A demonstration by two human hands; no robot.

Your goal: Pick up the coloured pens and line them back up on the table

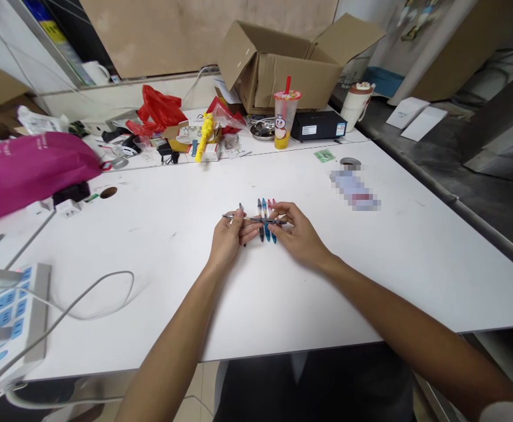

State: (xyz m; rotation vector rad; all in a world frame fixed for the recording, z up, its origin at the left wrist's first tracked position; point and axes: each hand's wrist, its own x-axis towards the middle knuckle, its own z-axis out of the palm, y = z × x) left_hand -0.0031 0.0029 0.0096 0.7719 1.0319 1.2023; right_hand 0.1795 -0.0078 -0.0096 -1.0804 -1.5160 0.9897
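A dark, slim pen (256,219) is held level across the front of me, between both hands. My left hand (229,237) pinches its left part, thumb on top and the other fingers curled below. On the other end, the fingers of my right hand (300,237) are closed around the pen. Beneath it, several pens lie side by side on the white table: a black pen (261,232), a blue pen (267,234) and ones with pink tips, partly covered by my right fingers. Another dark pen (241,206) lies under my left hand, mostly hidden.
Along the back stand an open cardboard box (298,76), a drink cup with a red straw (286,117), a black box (318,125) and a white tumbler (355,108). A magenta bag (32,170) and a power strip (37,305) with a loose cable are at left. Tape (350,162) lies right.
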